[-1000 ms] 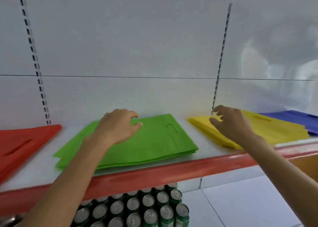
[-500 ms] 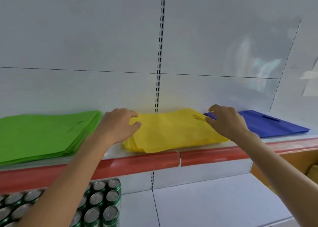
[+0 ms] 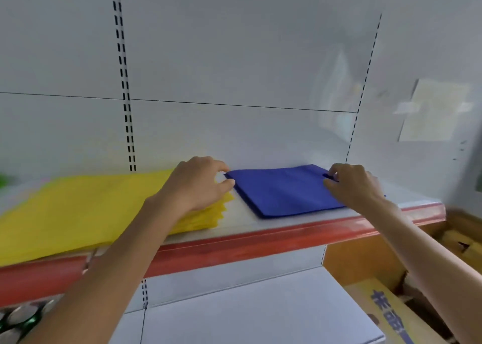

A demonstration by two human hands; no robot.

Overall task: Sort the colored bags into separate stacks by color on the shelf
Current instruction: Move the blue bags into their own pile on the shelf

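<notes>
1. The blue bags (image 3: 281,190) lie in a flat stack toward the right end of the shelf (image 3: 260,242), between the two hands.
2. The left hand (image 3: 198,184) pinches the stack's far left corner between thumb and forefinger, with its wrist over the yellow bags (image 3: 91,208).
3. The right hand (image 3: 352,187) grips the stack's right edge, fingers curled at the handle slot.
4. The yellow and blue stacks lie close together but do not touch.

two hands (image 3: 198,184) (image 3: 352,187), one yellow stack (image 3: 86,210), one blue stack (image 3: 284,190)
</notes>
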